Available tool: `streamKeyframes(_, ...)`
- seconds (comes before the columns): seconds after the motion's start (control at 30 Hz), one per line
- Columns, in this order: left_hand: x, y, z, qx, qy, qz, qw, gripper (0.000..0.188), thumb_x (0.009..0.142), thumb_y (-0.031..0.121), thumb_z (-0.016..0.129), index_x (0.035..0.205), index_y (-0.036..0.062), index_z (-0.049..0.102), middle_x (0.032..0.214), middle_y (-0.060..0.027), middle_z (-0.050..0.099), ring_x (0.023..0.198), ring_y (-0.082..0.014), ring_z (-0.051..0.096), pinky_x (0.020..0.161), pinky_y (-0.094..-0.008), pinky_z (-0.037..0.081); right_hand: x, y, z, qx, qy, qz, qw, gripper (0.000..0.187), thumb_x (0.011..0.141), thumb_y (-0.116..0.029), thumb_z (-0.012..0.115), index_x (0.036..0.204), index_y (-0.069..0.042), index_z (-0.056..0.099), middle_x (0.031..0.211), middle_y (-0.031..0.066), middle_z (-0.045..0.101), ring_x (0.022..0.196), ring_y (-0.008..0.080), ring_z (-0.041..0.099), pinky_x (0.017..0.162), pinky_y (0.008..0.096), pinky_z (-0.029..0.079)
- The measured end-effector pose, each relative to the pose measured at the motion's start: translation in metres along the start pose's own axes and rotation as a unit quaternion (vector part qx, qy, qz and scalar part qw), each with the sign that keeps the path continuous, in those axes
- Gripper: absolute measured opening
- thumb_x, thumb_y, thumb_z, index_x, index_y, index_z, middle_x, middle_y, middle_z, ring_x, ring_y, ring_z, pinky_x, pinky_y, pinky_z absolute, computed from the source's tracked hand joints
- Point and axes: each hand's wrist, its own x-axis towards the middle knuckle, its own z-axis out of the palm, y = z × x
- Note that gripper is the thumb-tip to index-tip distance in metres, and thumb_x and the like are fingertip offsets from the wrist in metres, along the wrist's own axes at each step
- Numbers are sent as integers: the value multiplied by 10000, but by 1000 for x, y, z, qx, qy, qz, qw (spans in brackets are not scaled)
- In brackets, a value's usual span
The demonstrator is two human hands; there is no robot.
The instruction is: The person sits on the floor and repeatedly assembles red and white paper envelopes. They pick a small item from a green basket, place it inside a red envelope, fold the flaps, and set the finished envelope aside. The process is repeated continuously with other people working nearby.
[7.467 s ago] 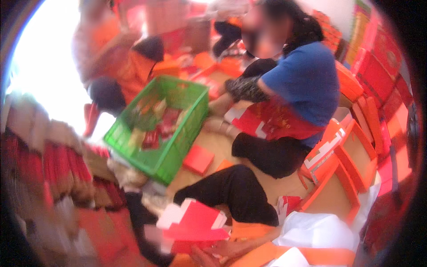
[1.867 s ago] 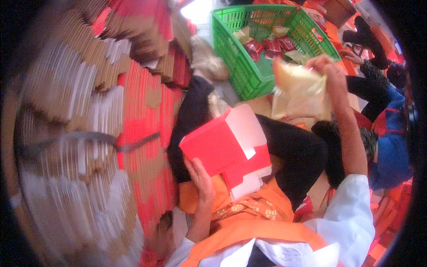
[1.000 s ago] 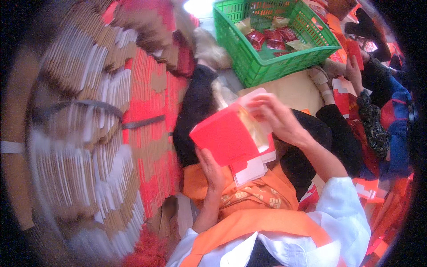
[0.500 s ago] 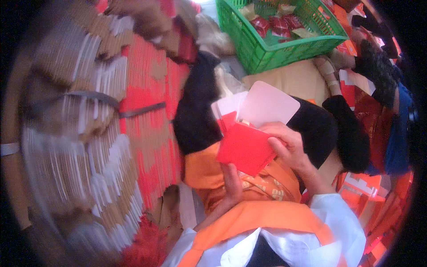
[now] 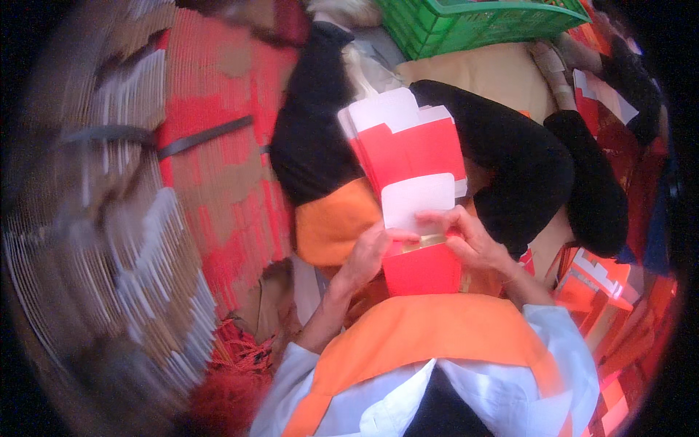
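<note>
Close to my body, a small red paper box (image 5: 424,269) stands between my hands, its white flap (image 5: 417,202) raised at the top. My left hand (image 5: 366,255) grips the left side, thumb laid across the mouth. On the right side my right hand (image 5: 470,237) pinches the upper edge, with fingers over the base of the flap. Something pale yellowish (image 5: 431,240) shows in the mouth; its kind cannot be made out. Just beyond the flap, a bunch of similar red-and-white folded boxes (image 5: 411,149) lies on my lap between my dark-trousered legs.
Tall rows of stacked brown, white and red flat cartons (image 5: 218,146), bound by a dark strap (image 5: 207,136), fill the left. Red cords (image 5: 244,349) lie near my left elbow. A green plastic crate (image 5: 480,29) stands ahead. Orange-and-white printed packaging (image 5: 593,280) is on the right.
The red box has come nearer my body and turned upright, flap now pointing away. My left hand has risen to its side. The bunch of boxes beyond shows more fully as the view shifted.
</note>
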Motion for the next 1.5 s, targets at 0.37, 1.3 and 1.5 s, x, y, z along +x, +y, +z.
streamKeyframes(0.37, -15, -21, 34, -168, 229, 128, 950, 288, 788, 48, 590, 1016, 42, 415, 1127, -163, 477, 1038, -208, 473, 904, -342, 379, -10, 24, 36, -27, 253, -160, 954, 66, 799, -12, 499, 836, -51, 461, 1329, 195, 329, 1200, 245, 350, 984, 362, 275)
streamKeyframes(1.3, -5, 5, 27, 90, 200, 107, 970, 172, 760, 21, 526, 932, 16, 513, 993, -112, 517, 963, -209, 497, 866, -316, 384, -2, 1, 25, -46, 152, -47, 986, 186, 806, -59, 432, 908, 1, 575, 973, 116, 556, 965, 233, 506, 876, 333, 371)
streamKeyframes(1.5, -5, 0, 39, 20, 249, 134, 959, 153, 782, 35, 516, 934, 18, 501, 1024, -123, 516, 985, -221, 488, 883, -335, 376, 1, 0, 20, -72, 122, -48, 989, 225, 817, -101, 406, 903, 7, 584, 994, 131, 556, 981, 246, 501, 883, 341, 364)
